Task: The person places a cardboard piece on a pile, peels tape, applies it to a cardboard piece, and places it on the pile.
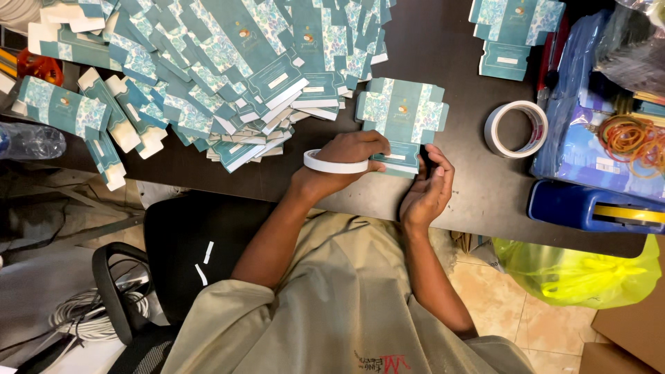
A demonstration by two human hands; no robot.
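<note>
A flat teal carton blank with a floral pattern (402,114) lies on the dark table (457,83) in front of me. My left hand (350,156) holds a white roll of tape (331,164) and presses its fingers onto the blank's near flap. My right hand (428,188) rests at the flap's right end, fingers curled against its edge. Whether a strip of tape runs between the hands I cannot tell.
A big heap of the same teal blanks (228,62) covers the table's left half; a few more (516,28) lie at the top right. A second tape roll (516,129), rubber bands (634,138), a blue tape dispenser (596,208), a yellow bag (582,273) and a black chair (173,249) are around.
</note>
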